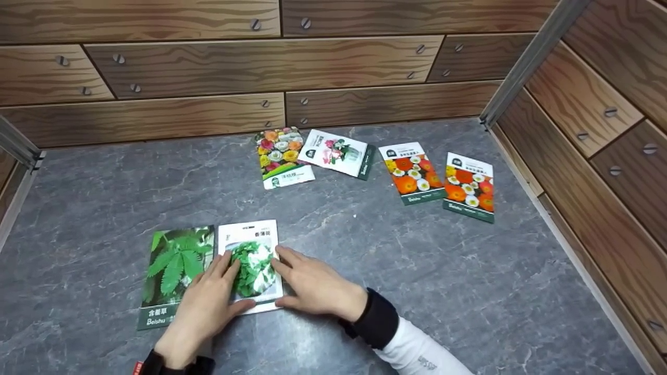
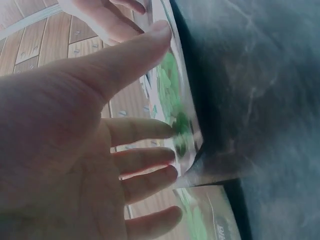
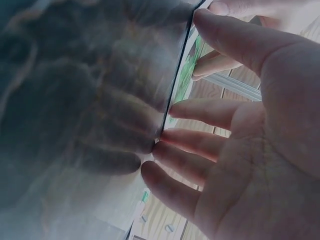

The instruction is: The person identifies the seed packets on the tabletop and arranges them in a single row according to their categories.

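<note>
A white seed packet with a green leafy picture [image 1: 254,271] lies flat on the grey marbled surface. My left hand [image 1: 206,302] rests its straight fingertips on that packet's left part, the thumb at its lower edge. On the opposite side, my right hand [image 1: 320,286] touches the right edge with extended fingers and thumb. Directly left lies a green-leaf seed packet [image 1: 174,265], partly covered by my left hand. In the left wrist view the fingers [image 2: 145,156] reach the white packet's face. The right wrist view has fingertips [image 3: 172,109] along the packet's edge.
Farther back lie a multicoloured flower packet [image 1: 284,153], a white packet with pink flowers [image 1: 333,153] and two orange-flower packets, one [image 1: 411,174] left of the other [image 1: 470,187]. Wood-patterned panels [image 1: 260,65] stand behind and to the right.
</note>
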Demonstrator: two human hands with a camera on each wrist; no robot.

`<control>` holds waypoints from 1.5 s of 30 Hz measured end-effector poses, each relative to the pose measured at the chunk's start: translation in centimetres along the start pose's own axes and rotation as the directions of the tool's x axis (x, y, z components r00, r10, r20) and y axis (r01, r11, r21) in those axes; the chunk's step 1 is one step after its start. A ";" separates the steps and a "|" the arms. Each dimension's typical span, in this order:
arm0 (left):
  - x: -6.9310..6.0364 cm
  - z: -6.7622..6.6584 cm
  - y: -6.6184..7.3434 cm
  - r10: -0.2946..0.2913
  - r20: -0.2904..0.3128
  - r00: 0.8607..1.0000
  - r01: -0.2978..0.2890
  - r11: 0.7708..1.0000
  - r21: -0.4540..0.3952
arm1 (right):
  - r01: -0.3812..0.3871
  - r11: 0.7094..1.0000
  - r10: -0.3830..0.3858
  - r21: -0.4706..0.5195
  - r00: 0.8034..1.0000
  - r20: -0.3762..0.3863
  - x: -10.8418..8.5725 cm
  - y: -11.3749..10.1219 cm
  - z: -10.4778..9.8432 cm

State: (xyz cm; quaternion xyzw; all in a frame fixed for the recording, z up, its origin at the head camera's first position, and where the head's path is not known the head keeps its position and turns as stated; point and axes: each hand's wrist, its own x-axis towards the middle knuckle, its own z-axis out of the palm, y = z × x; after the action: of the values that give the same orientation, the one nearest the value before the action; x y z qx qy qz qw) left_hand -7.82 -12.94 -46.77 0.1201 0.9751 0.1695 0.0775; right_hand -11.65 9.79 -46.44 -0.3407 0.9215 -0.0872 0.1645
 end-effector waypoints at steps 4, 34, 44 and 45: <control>0.2 -0.2 0.2 0.018 -0.063 0.998 -0.020 0.999 -0.043 | -0.010 0.999 0.012 0.044 0.999 -0.038 -0.1 0.5 -0.6; 10.2 -2.8 1.4 -0.096 -0.150 0.984 0.047 0.953 -0.300 | -0.215 0.971 0.221 0.109 0.974 -0.053 9.6 11.2 -5.9; 12.1 -2.4 0.8 -0.131 -0.156 0.979 0.073 0.940 -0.333 | -0.158 0.987 0.157 -0.002 0.982 -0.102 9.8 9.4 -5.4; 12.3 -2.4 0.9 -0.139 -0.149 0.979 0.084 0.940 -0.330 | -0.155 0.988 0.154 0.002 0.982 -0.112 9.8 9.2 -5.3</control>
State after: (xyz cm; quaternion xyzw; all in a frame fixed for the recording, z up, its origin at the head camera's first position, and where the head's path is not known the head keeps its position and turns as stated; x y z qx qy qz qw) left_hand -19.91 -9.70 -45.61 0.0353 0.9425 0.3315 0.0218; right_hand -26.09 10.53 -46.36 -0.2633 0.9533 -0.0900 0.1175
